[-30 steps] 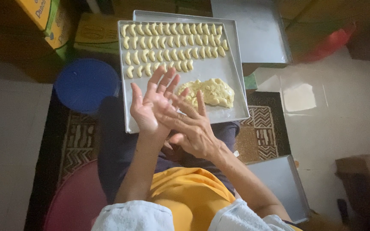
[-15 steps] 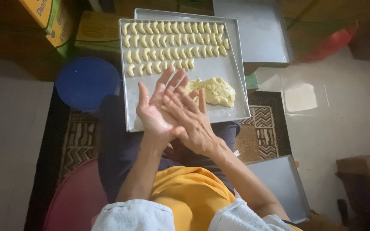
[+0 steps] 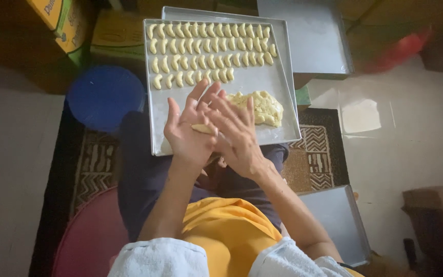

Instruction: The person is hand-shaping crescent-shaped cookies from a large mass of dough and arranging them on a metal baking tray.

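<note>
I see the floor (image 3: 6,169) with a patterned rug (image 3: 93,164); a blue lid (image 3: 103,97) lies left of the work, and a spare tray (image 3: 339,220) lies at lower right. The main tray (image 3: 221,136) rests across my lap. Its far half carries rows of curved pieces (image 3: 208,51); a dough lump (image 3: 265,107) sits at its near right.

My left hand (image 3: 188,128) is held palm up over the tray's near edge, fingers spread flat. My right hand (image 3: 237,133) lies across it, palm down, fingers extended. Neither hand is closed in a grip; a small dough piece (image 3: 202,129) is pressed between the two palms. Only its pale left end shows. As far as visible, its long axis runs left to right across the left palm. The lump lies just beyond the right hand, which is nearer to it; the rows lie straight ahead.
</note>
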